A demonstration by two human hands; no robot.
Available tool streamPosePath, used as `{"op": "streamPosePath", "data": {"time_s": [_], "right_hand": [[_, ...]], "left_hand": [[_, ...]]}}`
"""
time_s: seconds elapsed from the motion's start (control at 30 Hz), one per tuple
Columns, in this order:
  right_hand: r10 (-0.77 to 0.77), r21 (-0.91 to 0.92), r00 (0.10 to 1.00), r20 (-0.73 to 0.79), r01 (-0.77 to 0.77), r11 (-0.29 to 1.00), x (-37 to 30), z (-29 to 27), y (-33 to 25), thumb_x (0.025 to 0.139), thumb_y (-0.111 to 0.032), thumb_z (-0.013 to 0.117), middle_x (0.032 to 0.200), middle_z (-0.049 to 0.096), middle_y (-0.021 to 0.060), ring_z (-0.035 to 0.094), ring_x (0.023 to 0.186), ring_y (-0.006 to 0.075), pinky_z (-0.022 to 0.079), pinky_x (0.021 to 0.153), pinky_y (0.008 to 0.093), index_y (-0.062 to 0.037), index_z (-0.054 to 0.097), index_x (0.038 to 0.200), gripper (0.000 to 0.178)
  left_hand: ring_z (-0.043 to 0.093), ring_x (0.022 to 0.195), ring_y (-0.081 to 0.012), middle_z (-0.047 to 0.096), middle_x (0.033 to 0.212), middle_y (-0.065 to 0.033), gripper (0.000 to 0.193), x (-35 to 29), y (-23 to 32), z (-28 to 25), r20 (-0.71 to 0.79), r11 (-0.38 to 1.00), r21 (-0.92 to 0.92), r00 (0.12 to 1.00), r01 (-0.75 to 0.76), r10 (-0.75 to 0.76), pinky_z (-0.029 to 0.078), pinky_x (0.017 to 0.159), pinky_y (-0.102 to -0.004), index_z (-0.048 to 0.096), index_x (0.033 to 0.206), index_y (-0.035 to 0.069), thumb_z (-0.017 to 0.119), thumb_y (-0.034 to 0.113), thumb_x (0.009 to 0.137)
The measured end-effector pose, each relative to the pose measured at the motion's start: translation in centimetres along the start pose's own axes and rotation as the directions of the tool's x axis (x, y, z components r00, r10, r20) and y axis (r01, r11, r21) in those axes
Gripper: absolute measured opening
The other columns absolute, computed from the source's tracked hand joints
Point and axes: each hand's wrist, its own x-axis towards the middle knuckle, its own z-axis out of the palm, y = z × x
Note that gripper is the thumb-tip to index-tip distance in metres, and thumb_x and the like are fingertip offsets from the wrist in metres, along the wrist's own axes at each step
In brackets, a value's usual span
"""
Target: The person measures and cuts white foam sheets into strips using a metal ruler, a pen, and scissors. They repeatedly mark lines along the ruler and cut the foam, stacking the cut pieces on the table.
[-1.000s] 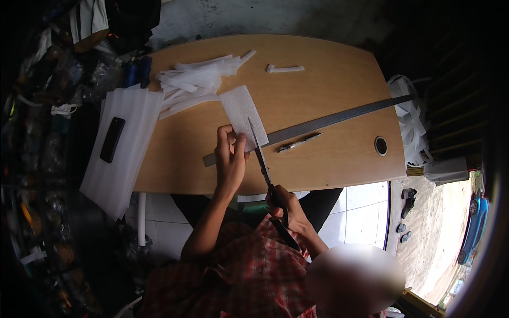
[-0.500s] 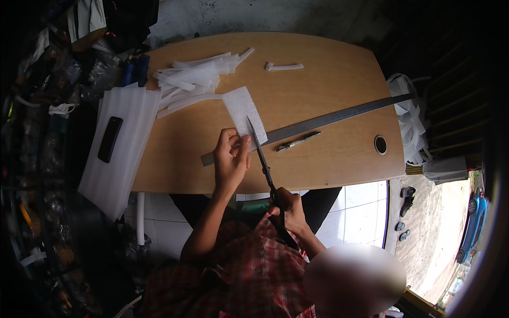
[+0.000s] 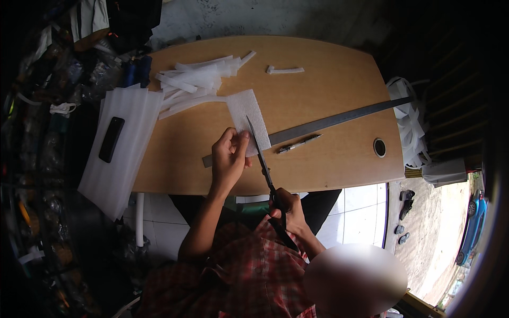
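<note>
My left hand (image 3: 231,155) pinches the near left edge of a white foam sheet piece (image 3: 245,105), which is raised over the table. Closed around the black handles of a long pair of scissors (image 3: 265,168) is my right hand (image 3: 289,211). The blades point up and away and overlap the foam piece just right of my left fingers; whether they bite into it I cannot tell. Beneath the foam, a long metal ruler (image 3: 339,116) slants across the table. A pen (image 3: 299,143) lies just below the ruler, right of the scissors.
Loose white foam strips (image 3: 196,77) are heaped on the wooden table (image 3: 318,58) at the far left. A black phone (image 3: 111,139) rests on stacked foam sheets (image 3: 127,114) overhanging the left edge. One short strip (image 3: 286,70) lies at the back. White strips (image 3: 411,122) hang beyond the right edge.
The foam piece has shifted slightly to the right, and my left hand has tilted a little. The scissors remain in nearly the same place in my right hand.
</note>
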Motion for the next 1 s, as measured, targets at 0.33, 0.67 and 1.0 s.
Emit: {"op": "streamPosePath", "data": {"time_s": [0.33,0.67,1.0], "right_hand": [[0.017,0.049,1.0,-0.018,-0.016,0.999,-0.2,-0.1,0.2,0.07,-0.072,0.073,0.062,0.051,0.0035,0.047,0.058,0.0111,0.038,0.052,0.0298,-0.0006,0.058,0.083,0.074],[-0.049,0.021,0.996,-0.068,0.051,0.998,0.2,0.3,-0.2,0.069,-0.073,0.073,0.063,0.053,0.0037,0.048,0.059,0.0115,0.04,0.054,0.0298,-0.0003,0.059,0.084,0.075],[0.004,0.046,0.997,-0.075,0.0,0.999,-0.5,0.9,0.4,0.07,-0.066,0.078,0.062,0.053,0.0021,0.046,0.06,0.0101,0.039,0.054,0.0294,-0.0011,0.06,0.082,0.068]], "left_hand": [[0.052,0.046,-0.0083,0.054,0.063,-0.0012,0.026,-0.2,0.0,-0.4,0.086,0.998,0.031,0.994,0.059,-0.061,0.039,0.042,-0.0237,0.052,0.084,0.003,0.058,0.023,0.101],[0.048,0.052,-0.0041,0.051,0.069,0.0006,0.03,1.3,1.0,-0.4,0.069,0.995,0.09,0.997,-0.04,0.034,0.041,0.044,-0.0232,0.047,0.082,0.004,0.056,0.024,0.103],[0.048,0.052,-0.0031,0.049,0.065,0.0014,0.028,0.8,-0.1,-0.8,0.146,0.993,0.116,0.989,-0.037,0.02,0.039,0.043,-0.0229,0.05,0.085,0.003,0.056,0.023,0.103]]}}
